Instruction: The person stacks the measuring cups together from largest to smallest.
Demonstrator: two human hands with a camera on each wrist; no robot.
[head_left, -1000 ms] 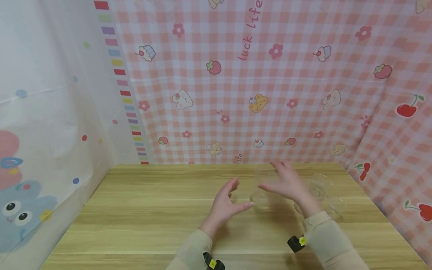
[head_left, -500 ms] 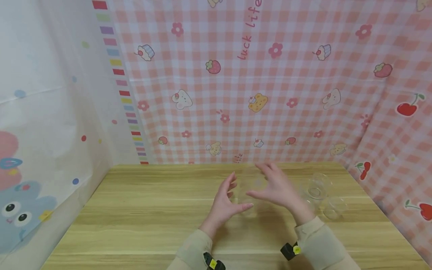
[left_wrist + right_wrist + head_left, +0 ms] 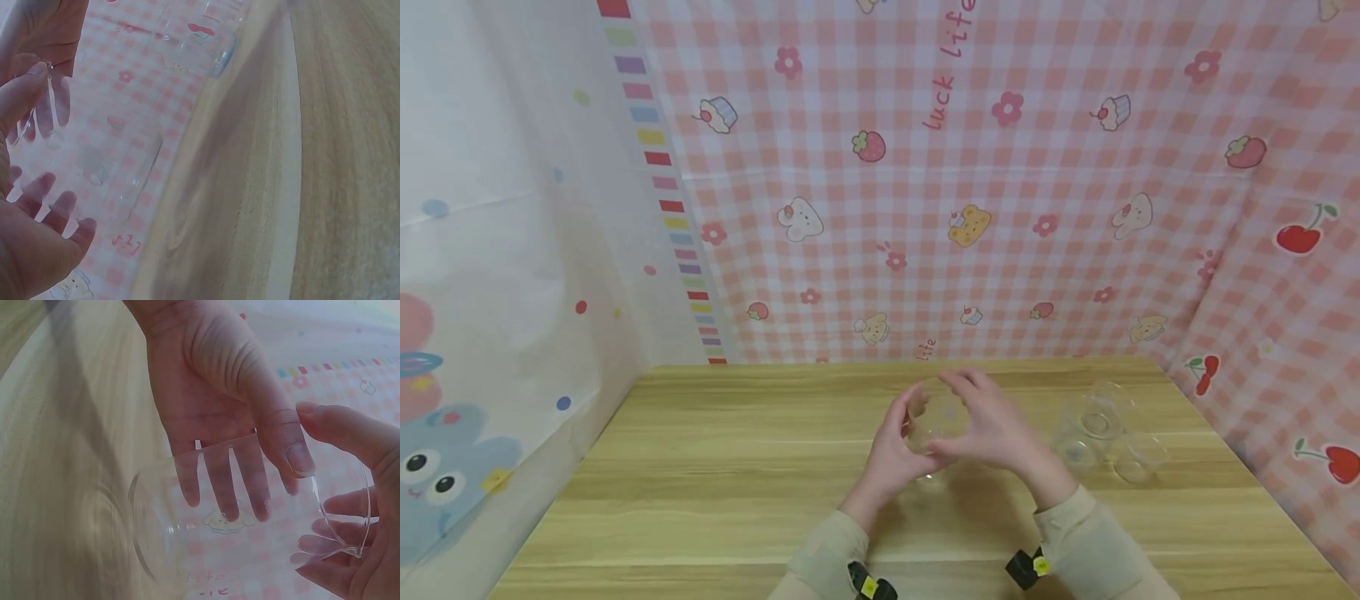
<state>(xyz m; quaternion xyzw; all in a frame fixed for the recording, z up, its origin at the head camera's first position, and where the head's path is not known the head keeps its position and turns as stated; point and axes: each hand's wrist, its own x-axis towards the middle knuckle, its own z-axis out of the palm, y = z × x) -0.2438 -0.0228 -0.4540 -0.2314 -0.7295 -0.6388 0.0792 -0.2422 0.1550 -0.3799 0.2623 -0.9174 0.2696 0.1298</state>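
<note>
A clear glass beaker (image 3: 942,417) with a small pouring lip is between my hands above the wooden table. My right hand (image 3: 998,427) grips it near the rim, thumb on the near side and fingers behind. Around its other side curls my left hand (image 3: 891,454). In the right wrist view, the left thumb lies against the glass and the left fingers show through the wall. That view has the beaker's base (image 3: 142,525) pointing left, toward the tabletop. Whether the base touches the wood, I cannot tell.
Several clear glass vessels (image 3: 1097,421) stand close together on the right of the wooden table (image 3: 737,483). A pink checked cloth (image 3: 835,183) hangs behind the table, and a white patterned cloth (image 3: 512,275) hangs along the left.
My right hand has moved left with the beaker, bringing it into the left hand, whose fingers now close around the glass. The other vessels have stayed where they were.
</note>
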